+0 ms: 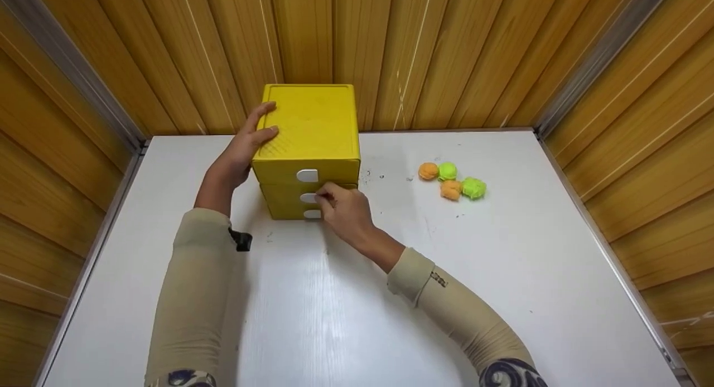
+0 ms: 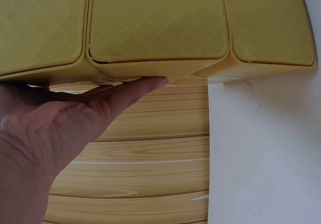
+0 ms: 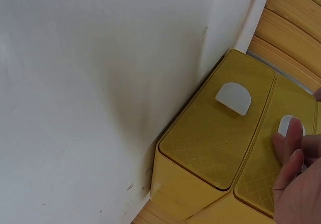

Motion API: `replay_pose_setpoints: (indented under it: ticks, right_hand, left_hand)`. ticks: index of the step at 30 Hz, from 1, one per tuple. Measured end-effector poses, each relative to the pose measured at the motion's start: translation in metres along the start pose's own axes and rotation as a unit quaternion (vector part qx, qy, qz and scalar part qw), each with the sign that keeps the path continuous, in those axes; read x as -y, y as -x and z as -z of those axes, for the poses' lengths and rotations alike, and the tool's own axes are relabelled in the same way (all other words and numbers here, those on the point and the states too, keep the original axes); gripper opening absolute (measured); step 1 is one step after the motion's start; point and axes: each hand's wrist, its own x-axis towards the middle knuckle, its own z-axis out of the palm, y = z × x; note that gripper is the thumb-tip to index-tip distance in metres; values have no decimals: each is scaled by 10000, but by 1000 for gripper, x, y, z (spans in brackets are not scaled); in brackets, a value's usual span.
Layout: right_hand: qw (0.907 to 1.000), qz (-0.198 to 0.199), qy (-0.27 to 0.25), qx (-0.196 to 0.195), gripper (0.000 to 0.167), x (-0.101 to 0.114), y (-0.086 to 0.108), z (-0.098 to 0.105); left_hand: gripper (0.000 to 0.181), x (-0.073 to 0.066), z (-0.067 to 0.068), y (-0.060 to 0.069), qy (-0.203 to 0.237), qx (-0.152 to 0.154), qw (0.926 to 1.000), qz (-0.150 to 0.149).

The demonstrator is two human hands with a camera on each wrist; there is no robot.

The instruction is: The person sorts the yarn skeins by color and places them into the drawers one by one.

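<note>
A yellow box (image 1: 312, 122) with three stacked drawers stands towards the back of the white table, left of centre. Each drawer front carries a white rounded tab. My left hand (image 1: 242, 144) steadies the box's left side, thumb and a finger reaching over its top edge. The left wrist view shows that hand's fingers (image 2: 135, 88) extended along the box wall. With thumb and forefinger, my right hand (image 1: 351, 214) pinches the middle drawer handle (image 1: 307, 198). The bottom handle (image 3: 234, 98) is uncovered in the right wrist view. All the drawers look closed.
Right of the box lie two orange crumpled balls (image 1: 428, 171) and two green crumpled balls (image 1: 474, 188), close together on the white table (image 1: 312, 320). Wood-patterned panels (image 1: 446, 52) wall in the back and both sides.
</note>
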Motion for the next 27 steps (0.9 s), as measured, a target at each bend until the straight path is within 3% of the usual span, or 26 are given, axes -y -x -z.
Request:
replay_pose_setpoints:
  ticks: [12,27]
  right_hand:
    - [9996,231,3,159,8,2,8,4]
    - [9982,476,84,348,5,14,31,11]
  left_hand:
    - [65,2,-1,-1,39,6,10000,-84]
    - [64,0,0,-1,-4,-9,10000,17]
